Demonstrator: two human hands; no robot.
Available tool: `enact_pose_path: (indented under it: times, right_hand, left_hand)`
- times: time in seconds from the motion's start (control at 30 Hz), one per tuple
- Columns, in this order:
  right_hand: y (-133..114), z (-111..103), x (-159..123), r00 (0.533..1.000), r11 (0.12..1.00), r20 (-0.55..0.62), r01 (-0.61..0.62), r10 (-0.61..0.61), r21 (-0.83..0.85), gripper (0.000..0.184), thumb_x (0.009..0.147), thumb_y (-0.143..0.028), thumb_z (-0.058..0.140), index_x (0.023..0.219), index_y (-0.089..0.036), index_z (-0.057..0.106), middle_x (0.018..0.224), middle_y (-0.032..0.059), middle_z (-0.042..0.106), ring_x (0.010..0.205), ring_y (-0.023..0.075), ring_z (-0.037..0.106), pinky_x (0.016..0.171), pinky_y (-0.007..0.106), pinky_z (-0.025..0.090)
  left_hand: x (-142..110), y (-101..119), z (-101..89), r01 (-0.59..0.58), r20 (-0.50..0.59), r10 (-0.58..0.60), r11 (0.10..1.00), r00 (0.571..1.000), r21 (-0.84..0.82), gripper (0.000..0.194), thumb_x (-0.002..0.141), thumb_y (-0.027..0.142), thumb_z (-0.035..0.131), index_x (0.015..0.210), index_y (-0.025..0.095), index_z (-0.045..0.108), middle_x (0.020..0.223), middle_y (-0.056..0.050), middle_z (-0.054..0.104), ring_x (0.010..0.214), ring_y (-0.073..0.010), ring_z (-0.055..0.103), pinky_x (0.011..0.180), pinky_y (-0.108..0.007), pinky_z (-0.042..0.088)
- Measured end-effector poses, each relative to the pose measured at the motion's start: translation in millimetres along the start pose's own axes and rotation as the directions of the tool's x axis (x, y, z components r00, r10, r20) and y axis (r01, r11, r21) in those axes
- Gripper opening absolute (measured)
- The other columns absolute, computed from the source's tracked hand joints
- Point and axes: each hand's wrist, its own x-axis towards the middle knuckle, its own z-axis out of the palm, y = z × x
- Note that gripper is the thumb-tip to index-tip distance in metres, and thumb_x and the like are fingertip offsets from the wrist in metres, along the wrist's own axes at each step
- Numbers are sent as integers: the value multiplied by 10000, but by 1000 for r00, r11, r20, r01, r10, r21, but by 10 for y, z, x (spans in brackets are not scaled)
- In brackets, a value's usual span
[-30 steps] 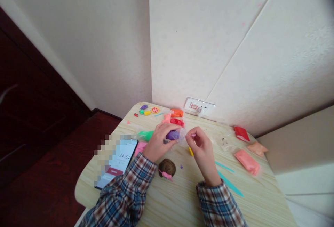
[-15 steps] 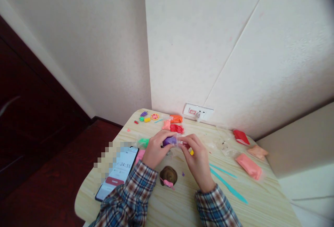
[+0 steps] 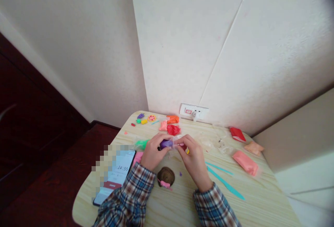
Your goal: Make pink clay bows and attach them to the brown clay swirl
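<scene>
My left hand (image 3: 154,152) is closed around a small clear packet of purple clay (image 3: 166,144), held just above the table. The fingertips of my right hand (image 3: 193,158) pinch the packet's clear plastic end, to the right of the purple part. Below the hands lies a brown coiled clay piece (image 3: 167,175) with a pink bow (image 3: 165,184) on its front edge. A tiny purple bit (image 3: 180,173) sits to its right. Close to my left hand are a green clay packet (image 3: 141,145) and a pink one (image 3: 138,157), both partly hidden.
A phone with a timer (image 3: 114,176) lies at the left. Small clay fruit pieces (image 3: 144,121) and orange and red packets (image 3: 173,129) are at the back. Turquoise tools (image 3: 227,183) and a salmon packet (image 3: 245,162) lie at the right. A wall socket (image 3: 194,111) is behind.
The view has shifted slightly, so the table contents appear a little further left. Both hands keep hold of the purple clay packet, with hardly any change in grip.
</scene>
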Motion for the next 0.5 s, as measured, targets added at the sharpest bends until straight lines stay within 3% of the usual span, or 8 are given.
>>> enact_pose_path:
  times: [0.5]
  right_hand:
    - [-54, -5, -59, 999, 997, 1, -38, 38, 63, 93, 856, -203, 533, 766, -207, 556, 785, 11, 541, 656, 133, 494, 615, 263, 429]
  left_hand:
    - [13, 94, -12, 27, -21, -29, 994, 999, -102, 206, 693, 71, 633, 871, 176, 645, 896, -43, 681, 893, -194, 608, 839, -313, 474]
